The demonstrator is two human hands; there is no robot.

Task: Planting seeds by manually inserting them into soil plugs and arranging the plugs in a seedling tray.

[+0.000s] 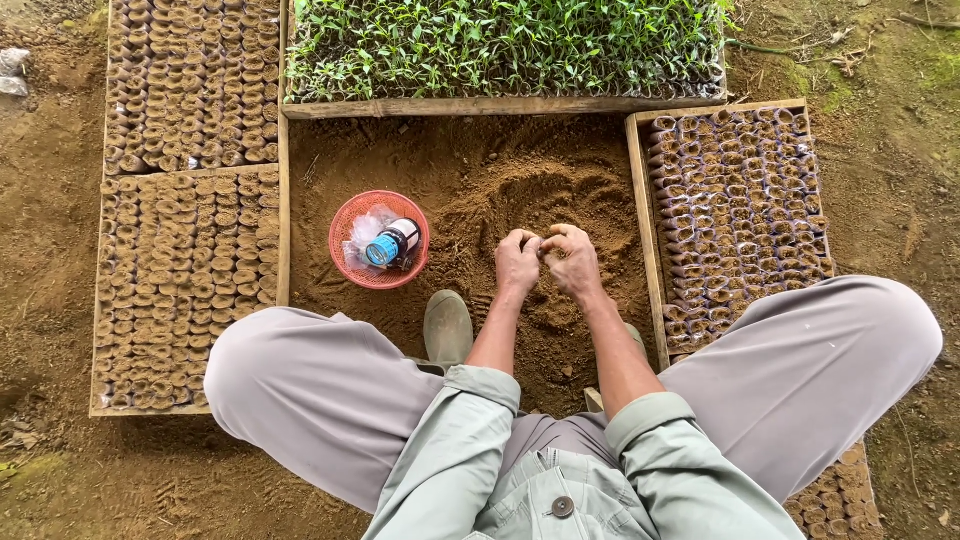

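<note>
Small soil pot [545,247] pinched between both hands, over the middle of the loose soil bed [480,190]; mostly hidden by fingers, shape hard to tell. Left hand [517,262] curled closed on its left side, right hand [573,260] closed on its right side, fingertips of both touching. Both hover just above the soil mound. Red mesh basket [378,240] sits on the soil near the left hand, holding a clear plastic bag and a blue-and-white spool [390,243]. Wooden tray of filled pots [735,200] along the bed's right edge, more filled pots [180,260] along the left edge, seedling tray [500,45] at the far edge. Green boot [447,325] at the near edge
</note>
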